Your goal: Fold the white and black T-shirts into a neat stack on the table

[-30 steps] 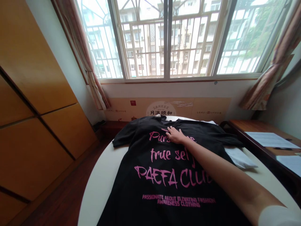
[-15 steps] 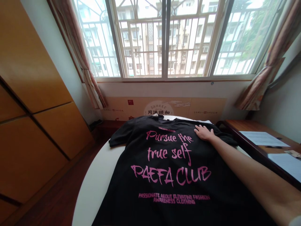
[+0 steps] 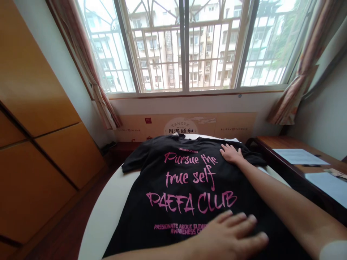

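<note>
A black T-shirt [image 3: 184, 180] with pink lettering lies spread flat, its collar at the far side, on a round white surface [image 3: 108, 206]. My right hand [image 3: 231, 154] rests palm down on the shirt's far right shoulder, near the sleeve, holding nothing. Across the lower part of the shirt lies my left hand [image 3: 226, 234], flat with its fingers apart and pointing right. It holds nothing either. My right forearm hides the shirt's right side, and my left hand covers part of the small pink print.
A dark wooden desk [image 3: 287, 142] at the right bears sheets of paper [image 3: 298, 156] and a dark pen [image 3: 311, 165]. Tall wooden wardrobe doors [image 3: 35, 72] stand at the left. Ahead is a barred window [image 3: 184, 47] with curtains at both sides.
My left hand has entered at the bottom and lies on the shirt. My right hand has shifted rightward from the chest print to the far shoulder. The view has tilted slightly.
</note>
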`<act>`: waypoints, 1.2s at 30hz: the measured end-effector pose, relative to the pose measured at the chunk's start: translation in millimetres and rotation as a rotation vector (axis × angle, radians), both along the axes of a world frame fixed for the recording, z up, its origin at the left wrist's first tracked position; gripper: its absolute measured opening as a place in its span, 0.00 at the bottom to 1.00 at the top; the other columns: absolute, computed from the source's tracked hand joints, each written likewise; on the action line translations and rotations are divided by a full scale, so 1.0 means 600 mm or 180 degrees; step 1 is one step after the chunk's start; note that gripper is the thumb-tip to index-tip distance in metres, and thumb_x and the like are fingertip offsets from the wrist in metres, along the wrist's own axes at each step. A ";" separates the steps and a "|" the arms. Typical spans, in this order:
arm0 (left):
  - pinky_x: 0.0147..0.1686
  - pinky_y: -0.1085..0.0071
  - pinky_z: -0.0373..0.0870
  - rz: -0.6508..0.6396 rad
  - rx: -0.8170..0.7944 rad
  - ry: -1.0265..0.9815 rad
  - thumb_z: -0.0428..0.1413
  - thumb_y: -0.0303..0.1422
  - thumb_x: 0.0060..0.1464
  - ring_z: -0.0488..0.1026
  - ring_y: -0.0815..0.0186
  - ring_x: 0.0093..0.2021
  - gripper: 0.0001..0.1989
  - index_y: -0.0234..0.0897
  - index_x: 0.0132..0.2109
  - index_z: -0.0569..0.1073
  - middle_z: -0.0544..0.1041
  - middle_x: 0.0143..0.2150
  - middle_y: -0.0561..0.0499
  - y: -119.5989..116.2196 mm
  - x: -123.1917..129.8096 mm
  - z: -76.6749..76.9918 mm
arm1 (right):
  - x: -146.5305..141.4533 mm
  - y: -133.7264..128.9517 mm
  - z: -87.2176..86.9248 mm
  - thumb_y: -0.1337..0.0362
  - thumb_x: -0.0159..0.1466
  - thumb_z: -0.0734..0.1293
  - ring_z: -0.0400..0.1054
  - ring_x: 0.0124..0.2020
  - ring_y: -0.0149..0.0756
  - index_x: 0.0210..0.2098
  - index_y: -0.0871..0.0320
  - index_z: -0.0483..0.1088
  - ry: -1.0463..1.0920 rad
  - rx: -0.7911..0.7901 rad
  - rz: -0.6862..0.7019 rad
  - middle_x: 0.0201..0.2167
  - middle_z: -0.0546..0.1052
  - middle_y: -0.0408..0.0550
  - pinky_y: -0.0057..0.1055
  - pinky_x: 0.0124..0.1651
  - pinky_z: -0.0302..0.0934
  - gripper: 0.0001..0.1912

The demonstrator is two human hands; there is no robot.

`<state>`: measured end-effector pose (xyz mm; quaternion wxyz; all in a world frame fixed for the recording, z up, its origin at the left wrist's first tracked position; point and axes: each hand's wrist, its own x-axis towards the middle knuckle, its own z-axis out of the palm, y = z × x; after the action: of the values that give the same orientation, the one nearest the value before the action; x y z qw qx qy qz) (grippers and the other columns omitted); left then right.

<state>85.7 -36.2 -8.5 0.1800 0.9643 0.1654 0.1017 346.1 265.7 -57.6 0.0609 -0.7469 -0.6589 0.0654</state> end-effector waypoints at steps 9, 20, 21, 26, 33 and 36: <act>0.76 0.48 0.43 0.3722 0.1225 0.0603 0.43 0.43 0.71 0.46 0.43 0.79 0.36 0.26 0.77 0.55 0.47 0.80 0.36 0.393 -0.167 0.075 | -0.006 -0.003 0.008 0.48 0.76 0.45 0.39 0.80 0.53 0.79 0.52 0.48 0.0078 0.0015 -0.0008 0.80 0.45 0.49 0.69 0.75 0.32 0.36; 0.70 0.31 0.47 0.5112 0.0529 0.0357 0.44 0.67 0.58 0.46 0.34 0.78 0.56 0.28 0.78 0.53 0.50 0.79 0.29 0.459 -0.237 0.036 | 0.000 -0.001 0.011 0.47 0.77 0.45 0.37 0.80 0.53 0.79 0.52 0.46 0.0120 -0.0017 0.0025 0.81 0.44 0.51 0.67 0.75 0.31 0.36; 0.69 0.30 0.48 0.5114 0.0510 0.0402 0.46 0.69 0.56 0.46 0.33 0.77 0.58 0.27 0.78 0.53 0.50 0.79 0.28 0.456 -0.239 0.038 | -0.001 -0.002 0.011 0.47 0.77 0.45 0.37 0.80 0.53 0.79 0.52 0.46 0.0125 -0.0023 0.0022 0.81 0.44 0.51 0.67 0.75 0.31 0.36; 0.72 0.35 0.39 0.5108 0.1233 0.0593 0.48 0.58 0.64 0.42 0.32 0.78 0.52 0.16 0.76 0.50 0.46 0.78 0.20 0.431 -0.205 0.034 | -0.002 -0.004 0.010 0.47 0.76 0.45 0.37 0.80 0.54 0.79 0.53 0.46 0.0106 -0.0044 0.0045 0.81 0.43 0.51 0.68 0.75 0.31 0.36; 0.75 0.48 0.41 0.3011 0.0409 0.0846 0.40 0.54 0.69 0.42 0.44 0.80 0.44 0.24 0.78 0.50 0.44 0.80 0.32 0.381 -0.024 -0.021 | -0.006 -0.012 0.015 0.48 0.77 0.46 0.38 0.80 0.53 0.79 0.54 0.46 0.0081 0.0016 0.0035 0.81 0.44 0.50 0.67 0.75 0.32 0.36; 0.75 0.45 0.40 0.2845 0.0176 0.0811 0.38 0.54 0.69 0.42 0.44 0.80 0.44 0.24 0.78 0.50 0.45 0.80 0.31 0.377 0.008 -0.040 | -0.013 -0.025 0.019 0.52 0.76 0.49 0.49 0.77 0.53 0.76 0.55 0.56 0.0044 0.0309 0.0018 0.78 0.55 0.53 0.63 0.75 0.41 0.32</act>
<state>90.7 190.3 -32.3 0.0709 0.8077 0.5828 0.0544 338.3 250.9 -46.3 0.1014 -0.7407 -0.6630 0.0387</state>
